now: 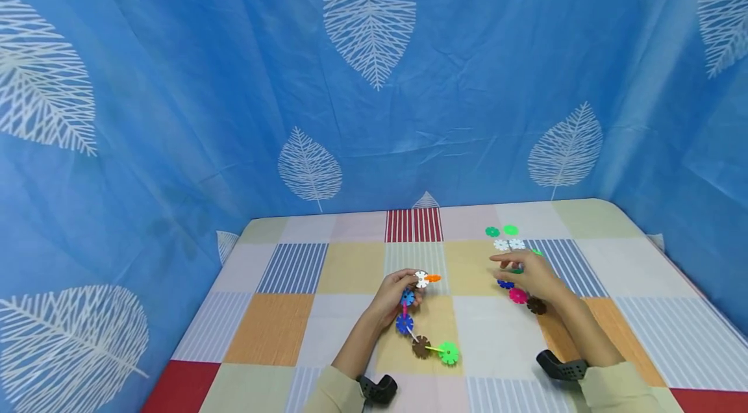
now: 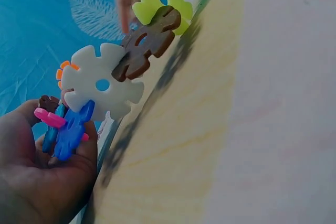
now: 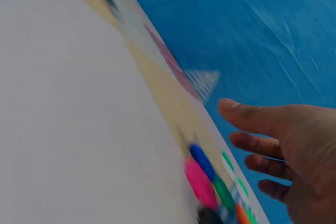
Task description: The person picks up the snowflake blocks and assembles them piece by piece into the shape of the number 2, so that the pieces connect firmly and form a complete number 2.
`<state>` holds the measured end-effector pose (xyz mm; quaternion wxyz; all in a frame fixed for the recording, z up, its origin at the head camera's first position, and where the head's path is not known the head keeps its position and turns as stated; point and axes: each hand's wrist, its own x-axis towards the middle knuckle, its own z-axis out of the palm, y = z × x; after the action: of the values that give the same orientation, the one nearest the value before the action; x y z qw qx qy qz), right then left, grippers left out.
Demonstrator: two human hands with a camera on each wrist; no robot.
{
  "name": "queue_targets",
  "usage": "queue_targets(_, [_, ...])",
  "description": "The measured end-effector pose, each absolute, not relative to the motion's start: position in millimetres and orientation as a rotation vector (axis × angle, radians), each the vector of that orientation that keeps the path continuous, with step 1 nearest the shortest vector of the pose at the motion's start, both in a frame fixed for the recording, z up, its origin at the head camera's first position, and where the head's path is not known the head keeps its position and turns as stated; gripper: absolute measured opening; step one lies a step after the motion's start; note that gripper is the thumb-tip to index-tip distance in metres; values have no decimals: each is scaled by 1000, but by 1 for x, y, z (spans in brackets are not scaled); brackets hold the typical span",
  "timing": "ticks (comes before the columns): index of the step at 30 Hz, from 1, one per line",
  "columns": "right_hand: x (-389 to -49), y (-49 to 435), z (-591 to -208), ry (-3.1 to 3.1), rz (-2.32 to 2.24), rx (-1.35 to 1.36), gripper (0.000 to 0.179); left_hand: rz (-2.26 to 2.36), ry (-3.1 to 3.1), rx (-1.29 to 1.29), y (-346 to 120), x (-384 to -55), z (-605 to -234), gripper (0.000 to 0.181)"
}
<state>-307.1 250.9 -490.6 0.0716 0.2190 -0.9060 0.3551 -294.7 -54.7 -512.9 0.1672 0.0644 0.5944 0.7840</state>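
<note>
My left hand (image 1: 390, 296) pinches one end of a chain of interlocked plastic snowflake discs. A white disc (image 1: 421, 279) and an orange disc (image 1: 433, 278) show at the fingertips. From there the chain hangs past a blue disc (image 1: 404, 324) and a brown disc (image 1: 421, 347) to a bright green disc (image 1: 448, 353). In the left wrist view, pink and blue discs (image 2: 73, 132) lie against the palm. My right hand (image 1: 533, 275), fingers loosely spread and holding nothing, hovers over loose discs, among them a pink disc (image 1: 517, 295) and a dark brown disc (image 1: 536, 305).
Beyond the right hand lie white discs (image 1: 501, 245), a teal green disc (image 1: 493, 231) and a light green disc (image 1: 511, 230). A patchwork cloth (image 1: 339, 270) covers the table. Blue leaf-print curtains (image 1: 456, 75) stand behind and at both sides.
</note>
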Motion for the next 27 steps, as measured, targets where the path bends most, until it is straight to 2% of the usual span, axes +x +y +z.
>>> queue_targets(5, [-309,277,-498,-2805,1111,694,33,2221,1694,193,-58,-295,-513,31])
queue_targets(13, [-309,274,-501,-2827,1127,631,24,2197,1722,221,-60,-294,-513,33])
queue_targets(21, [-306,253,-499,-2700,1426,598,14,2270,1649,198,-57,-294,-513,34])
queue_targets(27, [-302,209,-508,-2421,1881,565,23,2262,1685,181,-57,-296,-513,33])
